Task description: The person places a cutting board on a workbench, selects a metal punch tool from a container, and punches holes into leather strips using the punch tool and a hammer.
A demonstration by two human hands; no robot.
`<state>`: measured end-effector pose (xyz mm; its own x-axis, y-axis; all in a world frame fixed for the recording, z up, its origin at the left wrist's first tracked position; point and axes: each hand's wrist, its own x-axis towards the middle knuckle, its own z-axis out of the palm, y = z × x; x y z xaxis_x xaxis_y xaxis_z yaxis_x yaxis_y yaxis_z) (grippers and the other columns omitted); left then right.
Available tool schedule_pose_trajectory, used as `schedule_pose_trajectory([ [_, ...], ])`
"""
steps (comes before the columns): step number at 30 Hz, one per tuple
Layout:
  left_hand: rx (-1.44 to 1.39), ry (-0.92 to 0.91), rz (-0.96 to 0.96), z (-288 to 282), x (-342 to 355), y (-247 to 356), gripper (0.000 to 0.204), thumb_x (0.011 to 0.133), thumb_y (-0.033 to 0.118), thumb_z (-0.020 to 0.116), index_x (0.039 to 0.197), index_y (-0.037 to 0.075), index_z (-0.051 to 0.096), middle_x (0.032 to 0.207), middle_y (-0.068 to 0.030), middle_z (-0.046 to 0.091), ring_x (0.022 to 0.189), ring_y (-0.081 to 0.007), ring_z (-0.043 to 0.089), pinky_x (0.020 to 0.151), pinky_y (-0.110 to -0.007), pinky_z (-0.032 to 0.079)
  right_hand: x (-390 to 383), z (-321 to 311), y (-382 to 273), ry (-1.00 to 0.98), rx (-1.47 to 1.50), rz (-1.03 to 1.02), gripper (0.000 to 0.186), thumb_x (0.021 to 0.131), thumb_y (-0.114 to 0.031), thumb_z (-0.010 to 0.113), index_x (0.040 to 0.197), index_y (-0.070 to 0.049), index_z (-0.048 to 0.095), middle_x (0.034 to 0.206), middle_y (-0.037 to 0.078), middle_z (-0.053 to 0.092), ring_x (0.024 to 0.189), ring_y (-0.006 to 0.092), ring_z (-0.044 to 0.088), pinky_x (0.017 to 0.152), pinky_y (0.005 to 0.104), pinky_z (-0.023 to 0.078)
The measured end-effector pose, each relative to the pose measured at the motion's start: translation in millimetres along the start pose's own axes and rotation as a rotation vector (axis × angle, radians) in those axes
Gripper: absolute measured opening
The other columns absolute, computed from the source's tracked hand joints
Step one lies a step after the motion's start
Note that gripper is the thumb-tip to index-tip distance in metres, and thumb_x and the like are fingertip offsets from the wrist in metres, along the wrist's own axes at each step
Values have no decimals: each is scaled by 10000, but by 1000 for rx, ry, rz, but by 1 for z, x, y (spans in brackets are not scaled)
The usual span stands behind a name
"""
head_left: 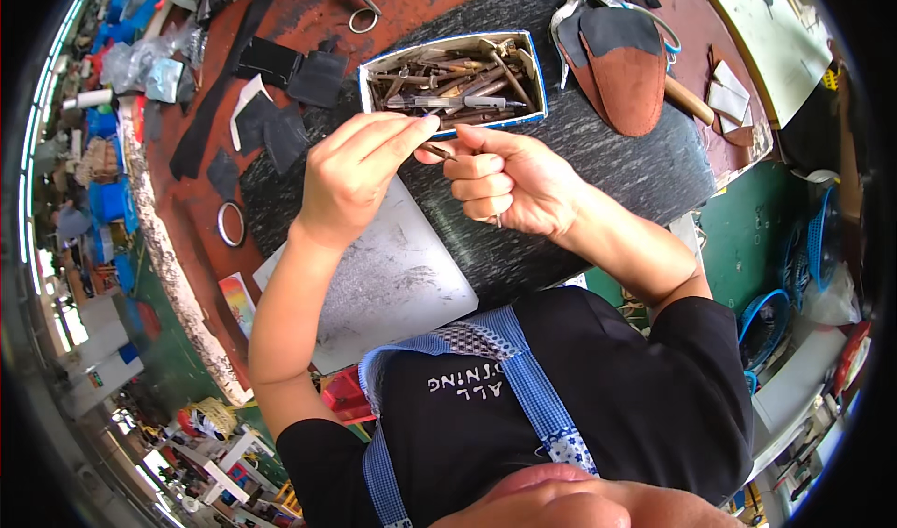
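Just in front of an open white-and-blue box [540, 78], both my hands are raised close together. My right hand [519, 187] is closed, thumb on top, around a small brownish metal rod [439, 150] whose end pokes out toward the left. My left hand [350, 178] has thumb and fingers drawn together in a pinch at that end; whether they grip the rod or something tiny cannot be made out. In the box lie many rusty rod-like metal tools [505, 79], with a grey pen [458, 103] across them.
Under my forearms are a dark streaked slab [598, 182] and a grey metal plate [392, 276]. Right of the box lie brown-and-black leather pieces [621, 79], scissors [572, 14] and a wooden handle [690, 101]. Black scraps [318, 78] and a metal ring [231, 223] lie left.
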<state>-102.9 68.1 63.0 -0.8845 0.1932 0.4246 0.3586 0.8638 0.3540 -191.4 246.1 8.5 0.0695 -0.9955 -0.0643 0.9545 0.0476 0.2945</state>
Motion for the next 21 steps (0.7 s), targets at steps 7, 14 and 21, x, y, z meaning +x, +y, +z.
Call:
schedule_pose_trajectory([
  [7,-149,79,-175,7,-21,4,377,705,-108,596,1045,23,688,917,-136,684,879,-275,671,769,-349,549,11,-7,22,-85,365,55,551,1039,-350,211,1135,128,466,639,-8,381,503,88,349,444,233,310],
  [14,-212,77,-275,8,-34,11,327,791,-125,590,1076,6,679,977,-136,690,862,-182,669,775,-273,525,16,-10,34,-82,522,49,638,1034,-398,179,1103,158,483,634,-7,373,520,86,368,473,246,325],
  [21,-239,104,-322,10,-41,12,309,801,-121,595,1076,-5,675,965,-137,693,844,-174,677,753,-264,533,18,-14,40,-86,534,18,551,1033,-316,221,1192,168,428,621,11,384,507,100,383,494,247,356],
])
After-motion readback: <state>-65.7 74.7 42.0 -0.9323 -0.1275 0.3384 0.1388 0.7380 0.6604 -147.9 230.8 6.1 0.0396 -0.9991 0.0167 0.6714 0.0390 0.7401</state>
